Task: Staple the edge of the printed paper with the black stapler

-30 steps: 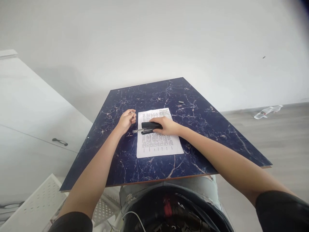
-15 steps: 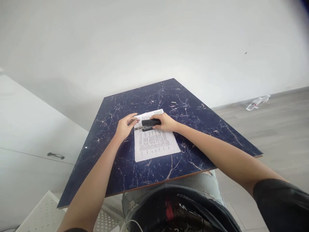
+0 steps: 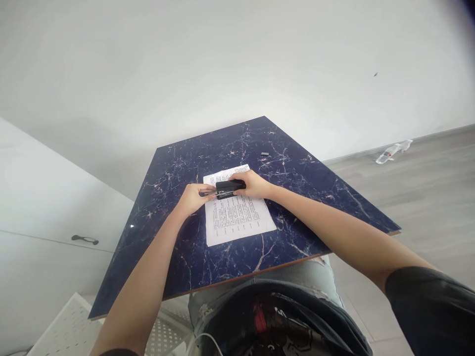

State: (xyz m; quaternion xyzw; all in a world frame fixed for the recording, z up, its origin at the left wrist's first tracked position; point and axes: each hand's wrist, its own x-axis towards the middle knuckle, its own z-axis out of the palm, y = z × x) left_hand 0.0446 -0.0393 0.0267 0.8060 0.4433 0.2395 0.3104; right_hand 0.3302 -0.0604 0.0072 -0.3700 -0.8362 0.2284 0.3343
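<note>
A black stapler [image 3: 229, 187] lies across the upper part of a printed sheet of paper [image 3: 237, 217] on the dark blue marbled tabletop [image 3: 178, 267]. My right hand [image 3: 254, 185] is wrapped round the stapler's right end. My left hand [image 3: 193, 198] has its fingers pinched at the stapler's left end, on its protruding metal part. What the fingertips hold there is too small to make out.
A small dark block [image 3: 264, 154] lies on the far part of the tabletop. A white cabinet with a dark handle [image 3: 84, 240] stands on the left. A clear plastic bottle [image 3: 391, 152] lies on the grey floor at the right. A perforated white panel [image 3: 63, 326] sits below left.
My left hand has moved right from the bare tabletop to the stapler's left end. The metal part sticking out of the stapler looks shorter now. The view shifted slightly.
</note>
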